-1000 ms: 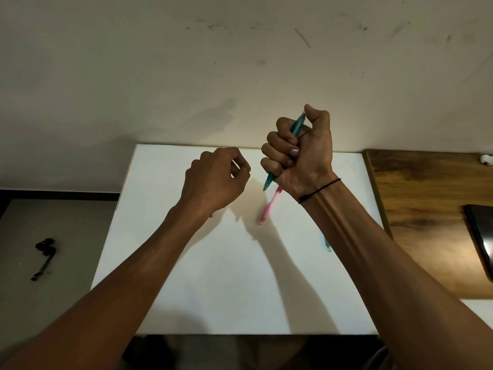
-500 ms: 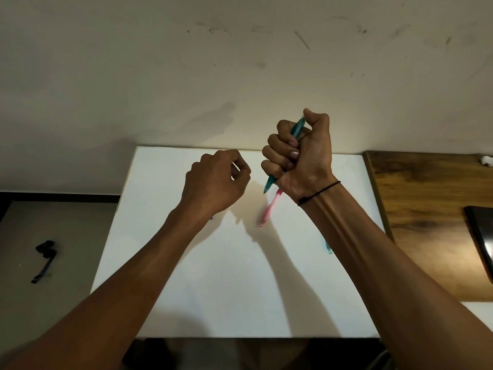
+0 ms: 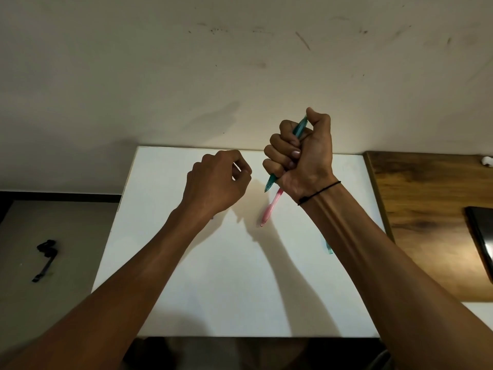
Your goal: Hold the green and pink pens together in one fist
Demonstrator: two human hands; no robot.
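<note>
Left hand (image 3: 217, 182) hovers above the white bench (image 3: 165, 263), fingers curled, holding nothing visible. Right hand (image 3: 302, 156), raised just right of it, is clenched around a teal pen (image 3: 270, 182), tip pointing down. Pink pen (image 3: 269, 210) lies on the bench below that fist. Wooden surface (image 3: 426, 222) adjoins at right.

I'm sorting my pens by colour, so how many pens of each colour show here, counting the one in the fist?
Teal: 2, the teal plastic pen gripped in the right hand, and a teal pen end showing beside the right forearm on the white table.
Pink: 1, the pink plastic pen lying on the table.
Total: 3
</note>
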